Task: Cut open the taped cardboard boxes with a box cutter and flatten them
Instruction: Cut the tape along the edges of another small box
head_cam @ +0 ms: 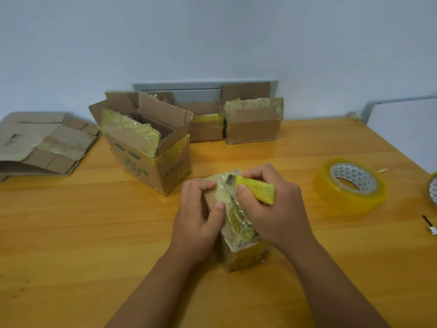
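Note:
A small cardboard box (243,254) wrapped in yellowish clear tape stands on the wooden table in front of me. My left hand (201,214) grips its left side, thumb pressed on the top flap. My right hand (269,209) holds a yellow box cutter (257,189), whose metal blade tip rests on the taped top seam of the box. The far half of the box is hidden behind my hands.
An opened box with green print (146,152) stands left of centre. Two more taped boxes (253,125) sit at the back by the wall. Flattened cardboard (45,143) lies far left. A tape roll (350,185) and a second roll (432,190) lie right.

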Available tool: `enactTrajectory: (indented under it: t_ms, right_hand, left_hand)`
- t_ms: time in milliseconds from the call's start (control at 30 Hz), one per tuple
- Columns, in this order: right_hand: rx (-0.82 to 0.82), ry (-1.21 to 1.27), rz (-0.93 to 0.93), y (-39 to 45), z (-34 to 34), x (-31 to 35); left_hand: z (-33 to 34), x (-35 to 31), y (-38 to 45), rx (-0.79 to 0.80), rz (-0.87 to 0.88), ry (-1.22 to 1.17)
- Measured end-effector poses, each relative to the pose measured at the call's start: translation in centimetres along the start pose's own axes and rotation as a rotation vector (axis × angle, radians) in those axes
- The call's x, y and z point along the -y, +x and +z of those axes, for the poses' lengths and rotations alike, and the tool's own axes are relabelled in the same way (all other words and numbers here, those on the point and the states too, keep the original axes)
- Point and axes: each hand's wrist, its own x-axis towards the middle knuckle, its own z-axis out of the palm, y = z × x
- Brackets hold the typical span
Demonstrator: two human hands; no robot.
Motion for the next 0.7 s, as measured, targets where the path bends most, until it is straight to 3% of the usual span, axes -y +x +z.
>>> enactTrajectory:
  t_ms: [300, 700]
  right_hand:
    - [-0.091, -0.016, -0.071, -0.03, 0.12, 0.14]
    - [0.013, -0.181, -0.061, 0.13, 0.18, -0.07]
  left_hand:
    - [-0.02, -0.11, 0.03, -0.002, 0.003, 0.015]
    - [0.01, -0.28, 0.1, 0.006, 0.016, 0.036]
